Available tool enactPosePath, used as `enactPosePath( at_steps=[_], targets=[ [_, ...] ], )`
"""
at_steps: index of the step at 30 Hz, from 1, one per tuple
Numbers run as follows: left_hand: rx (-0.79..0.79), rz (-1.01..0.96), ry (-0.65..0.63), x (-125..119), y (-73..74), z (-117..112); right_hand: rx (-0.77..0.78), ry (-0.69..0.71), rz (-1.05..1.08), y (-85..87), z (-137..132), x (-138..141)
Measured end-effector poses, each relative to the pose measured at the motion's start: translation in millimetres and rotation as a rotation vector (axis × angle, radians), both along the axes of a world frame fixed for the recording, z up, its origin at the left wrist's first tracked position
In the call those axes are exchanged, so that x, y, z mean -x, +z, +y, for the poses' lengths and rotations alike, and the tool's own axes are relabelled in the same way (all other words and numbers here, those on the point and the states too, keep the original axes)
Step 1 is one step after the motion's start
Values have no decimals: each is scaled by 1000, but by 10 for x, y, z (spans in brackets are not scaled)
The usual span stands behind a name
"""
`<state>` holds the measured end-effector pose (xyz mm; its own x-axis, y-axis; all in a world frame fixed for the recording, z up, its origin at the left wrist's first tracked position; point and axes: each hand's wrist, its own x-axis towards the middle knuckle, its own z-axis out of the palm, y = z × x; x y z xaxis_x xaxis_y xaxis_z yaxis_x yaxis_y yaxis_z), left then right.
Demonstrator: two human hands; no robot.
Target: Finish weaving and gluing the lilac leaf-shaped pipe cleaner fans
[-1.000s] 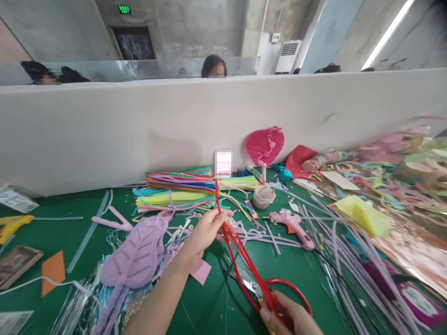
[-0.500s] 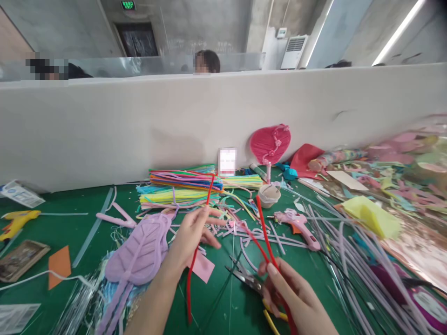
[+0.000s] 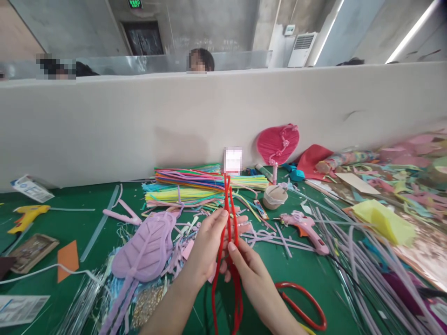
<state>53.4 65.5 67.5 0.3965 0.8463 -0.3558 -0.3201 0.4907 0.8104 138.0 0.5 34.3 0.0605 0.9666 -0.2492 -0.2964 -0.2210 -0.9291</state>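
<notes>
Both hands hold a bundle of red pipe cleaners upright over the green mat. My left hand is closed round the stems from the left, thumb near the middle. My right hand pinches the same stems just below and to the right. The stems' tips rise above the fingers and their long ends hang down between my wrists. A red-handled pair of scissors lies on the mat to the right of my right hand.
A stack of coloured pipe cleaners lies behind the hands, a purple leaf shape to the left, a pink glue gun and small cup to the right. Lilac stems and paper scraps crowd the right side. A white partition backs the table, people beyond it.
My hands have come together: the separate red stems each held are now gathered into one upright bundle. My right hand has left the scissors, which now lie on the mat.
</notes>
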Motion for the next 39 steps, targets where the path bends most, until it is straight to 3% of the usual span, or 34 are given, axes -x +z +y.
enactPosePath(
  at_steps=[8,13,17,20,22,24,28,33,39],
  targets=[
    [-112,63,-27,4,8,30,-30,31,-137,34,63,-28],
    [-268,130,-53,-22,-45,1,-43,98,-231,48,110,-53],
    [-340,125,-96,-20,-58,27,-55,213,-289,115,141,-136],
    [-336,112,48,94,-33,131,-144,393,-546,236,241,-280],
    [-310,67,223,241,-5,237,-181,484,-745,344,399,-391],
    [-269,-27,341,416,23,350,-236,456,-928,453,651,-477],
    [-168,-155,364,666,45,503,-345,298,-1300,570,1360,-477],
    [-29,-227,316,658,-9,536,-373,270,-1417,444,2115,-168],
    [36,-245,317,625,-85,561,-410,310,-1500,223,2450,162]
  ],
)
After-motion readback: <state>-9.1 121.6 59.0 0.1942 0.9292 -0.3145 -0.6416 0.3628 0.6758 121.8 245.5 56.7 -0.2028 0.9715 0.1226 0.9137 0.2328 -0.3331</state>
